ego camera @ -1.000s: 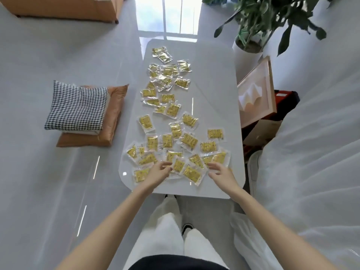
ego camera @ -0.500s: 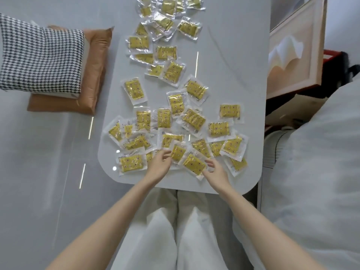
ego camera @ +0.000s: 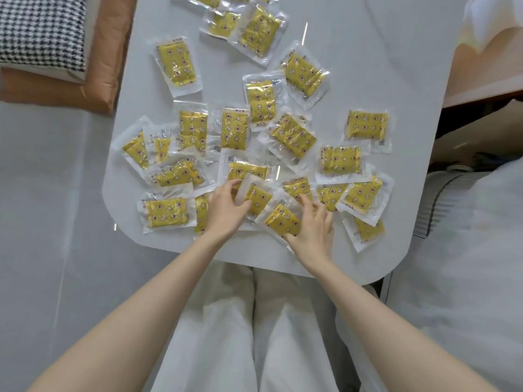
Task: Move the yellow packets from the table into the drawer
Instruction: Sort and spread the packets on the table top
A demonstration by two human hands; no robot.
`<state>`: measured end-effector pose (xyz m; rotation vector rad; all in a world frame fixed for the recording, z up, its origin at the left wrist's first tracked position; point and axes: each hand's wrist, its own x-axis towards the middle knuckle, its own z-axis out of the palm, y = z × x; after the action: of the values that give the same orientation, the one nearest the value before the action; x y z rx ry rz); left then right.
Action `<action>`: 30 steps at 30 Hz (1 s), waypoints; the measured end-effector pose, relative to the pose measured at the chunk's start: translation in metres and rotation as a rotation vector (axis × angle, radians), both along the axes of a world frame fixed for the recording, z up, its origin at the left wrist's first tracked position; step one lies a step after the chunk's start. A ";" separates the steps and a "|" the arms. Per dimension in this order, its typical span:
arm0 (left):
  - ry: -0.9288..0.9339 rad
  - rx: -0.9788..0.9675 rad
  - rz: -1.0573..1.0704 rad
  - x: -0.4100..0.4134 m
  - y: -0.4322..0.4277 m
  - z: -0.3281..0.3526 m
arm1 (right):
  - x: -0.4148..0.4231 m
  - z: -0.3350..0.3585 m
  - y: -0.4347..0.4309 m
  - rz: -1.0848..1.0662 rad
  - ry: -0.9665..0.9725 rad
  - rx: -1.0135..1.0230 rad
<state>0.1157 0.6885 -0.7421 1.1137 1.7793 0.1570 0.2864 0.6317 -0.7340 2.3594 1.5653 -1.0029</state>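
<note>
Several yellow packets in clear wrappers lie scattered and overlapping on the white table (ego camera: 353,66). My left hand (ego camera: 226,212) pinches the clear edge of one yellow packet (ego camera: 256,198) near the front edge, tilting it up off the pile. My right hand (ego camera: 314,227) grips a neighbouring yellow packet (ego camera: 281,219), thumb at its near edge and fingers across its far side. More packets lie left (ego camera: 167,213) and right (ego camera: 363,193) of my hands. No drawer is in view.
A checked cushion (ego camera: 42,29) on a tan cushion (ego camera: 104,52) lies on the floor to the left. A framed picture (ego camera: 486,52) leans at the right, above white fabric (ego camera: 467,250). My legs in white trousers (ego camera: 240,321) are under the table's front edge.
The view has dropped closer to the table. Both hands have closed in on packets at the front; the left has tipped one packet up, and the right has taken hold of another.
</note>
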 end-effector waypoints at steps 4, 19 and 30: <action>0.116 0.008 -0.015 0.007 -0.004 -0.009 | -0.001 -0.012 -0.004 0.004 -0.068 0.009; -0.109 -0.067 0.150 0.010 -0.003 -0.005 | 0.000 -0.020 -0.014 -0.175 0.082 0.007; -0.159 0.139 0.437 -0.019 0.000 0.022 | 0.023 0.001 0.020 -0.510 0.321 0.060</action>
<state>0.0972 0.6885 -0.7202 0.7671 1.8649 0.6222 0.3091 0.6518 -0.7328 2.8273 1.0931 -1.5155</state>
